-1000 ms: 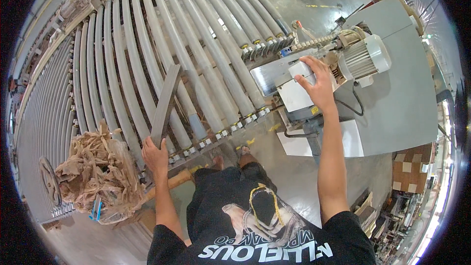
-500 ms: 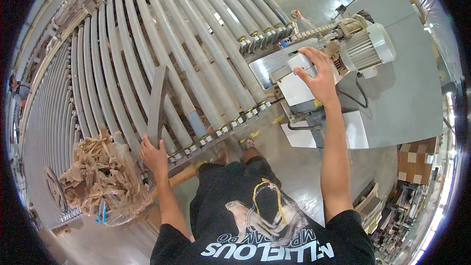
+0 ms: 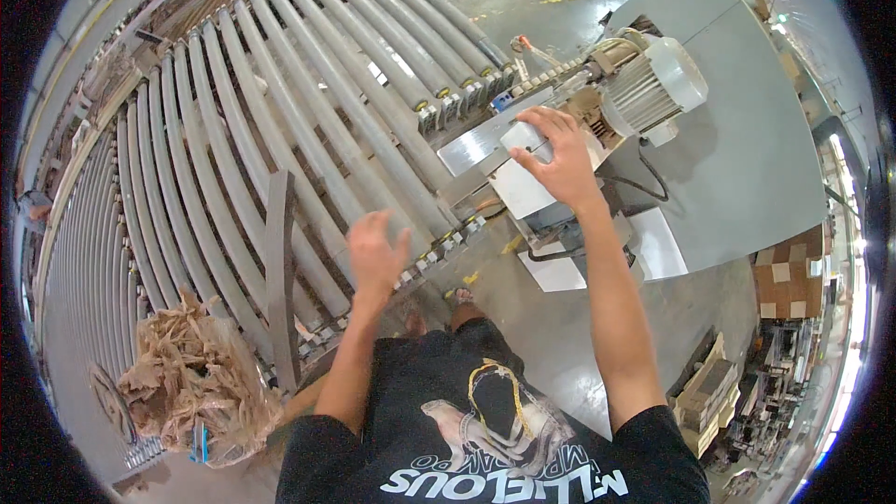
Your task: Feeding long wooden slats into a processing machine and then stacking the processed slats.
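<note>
The right hand (image 3: 553,161) covers most of the pale control box (image 3: 528,189), so whatever sits under the palm is out of sight. The left hand (image 3: 375,253) is smeared with blur, fingers hard to count, and it hides part of the rollers (image 3: 308,103) beneath. The rollers run off into the dark rim at left. The plank (image 3: 280,271) slips behind the sack of scraps (image 3: 191,383) at its near end. The boxes (image 3: 789,275) and shelves at right are squeezed and too small to read. The motor (image 3: 653,84) hides the shaft behind it.
</note>
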Demonstrator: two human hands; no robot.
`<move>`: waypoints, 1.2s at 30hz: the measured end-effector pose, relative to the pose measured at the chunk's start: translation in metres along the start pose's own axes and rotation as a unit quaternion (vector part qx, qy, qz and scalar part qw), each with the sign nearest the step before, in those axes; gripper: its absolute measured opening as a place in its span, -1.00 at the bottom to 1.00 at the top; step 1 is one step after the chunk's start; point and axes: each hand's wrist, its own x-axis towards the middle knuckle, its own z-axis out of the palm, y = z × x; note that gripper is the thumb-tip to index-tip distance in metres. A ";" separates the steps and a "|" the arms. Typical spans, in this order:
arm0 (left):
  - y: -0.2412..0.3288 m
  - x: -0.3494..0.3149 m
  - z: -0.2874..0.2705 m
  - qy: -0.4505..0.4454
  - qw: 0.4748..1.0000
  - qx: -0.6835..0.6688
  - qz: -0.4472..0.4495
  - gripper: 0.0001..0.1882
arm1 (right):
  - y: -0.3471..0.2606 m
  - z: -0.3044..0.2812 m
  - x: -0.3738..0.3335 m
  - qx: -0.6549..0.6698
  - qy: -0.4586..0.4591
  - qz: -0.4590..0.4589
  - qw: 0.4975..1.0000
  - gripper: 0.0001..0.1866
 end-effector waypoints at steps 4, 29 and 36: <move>0.056 0.040 0.082 -0.021 0.994 -0.071 0.082 -0.36 | 0.001 0.000 0.002 -0.006 0.009 -0.020 1.000 -0.44; -0.038 -0.121 -0.078 -0.296 0.886 -0.235 -0.268 -0.48 | 0.007 0.011 -0.004 0.025 0.035 0.009 0.999 -0.43; -0.061 -0.189 -0.096 -0.121 0.968 -0.006 -0.217 -0.46 | 0.011 0.011 -0.014 0.017 0.038 0.019 0.999 -0.39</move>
